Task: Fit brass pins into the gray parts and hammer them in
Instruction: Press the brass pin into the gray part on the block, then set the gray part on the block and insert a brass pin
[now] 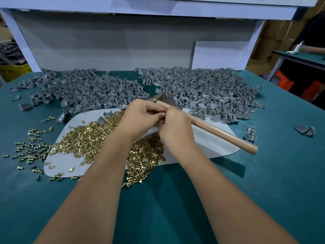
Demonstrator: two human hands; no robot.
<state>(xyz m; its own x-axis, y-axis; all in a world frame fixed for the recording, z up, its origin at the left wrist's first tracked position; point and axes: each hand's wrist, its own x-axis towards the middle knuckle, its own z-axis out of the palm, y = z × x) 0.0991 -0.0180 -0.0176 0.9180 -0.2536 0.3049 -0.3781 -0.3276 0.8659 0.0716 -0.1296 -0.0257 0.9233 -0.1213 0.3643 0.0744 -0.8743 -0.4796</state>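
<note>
Both hands meet over the white board [211, 138]: your left hand [140, 115] and right hand [173, 127] pinch something small between curled fingertips, likely a pin and gray part, though it's hidden. Seat the pin straight before reaching for the hammer [211, 127] lying just right. Brass pins [91, 138] lie near left, gray parts [202, 88] far.

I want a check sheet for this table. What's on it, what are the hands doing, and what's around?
Surface: teal table cover, pale grey oval mat on it.
Job's things: heap of small brass pins; two piles of grey plastic parts; wooden-handled hammer lying on the mat.
Clutter: loose pins and stray parts on the cover.
Hands: left hand and right hand pinch something small together; what it is, hidden.
Cables: nothing seen.
Surroundings: white shelf frame, cardboard boxes, yellow crate.
</note>
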